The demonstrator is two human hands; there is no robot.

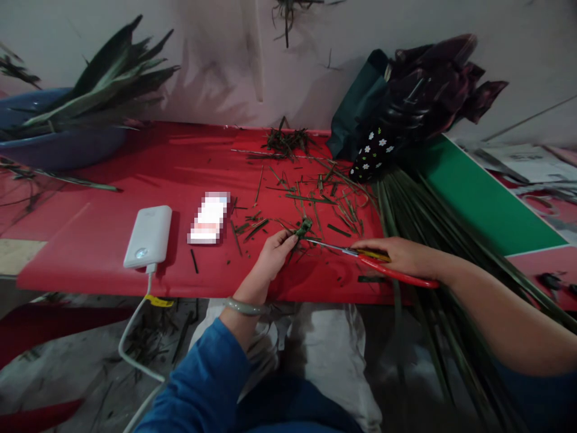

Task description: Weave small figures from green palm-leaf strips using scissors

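Observation:
My left hand (276, 252) pinches a small folded green leaf piece (303, 228) on the red table (103, 234). A pale bangle sits on that wrist. My right hand (401, 255) is closed on red-handled scissors (387, 269), their blades pointing left toward the leaf piece, tips just short of it. Several cut leaf scraps (315, 192) lie scattered behind both hands.
A white power bank (148, 236) with a cable and a phone (208, 218) lie left of my hands. A blue basin (58, 144) with long leaves stands far left. A bundle of long green leaves (428, 240), a dark bag (406, 102) and a green board (482, 198) are at the right.

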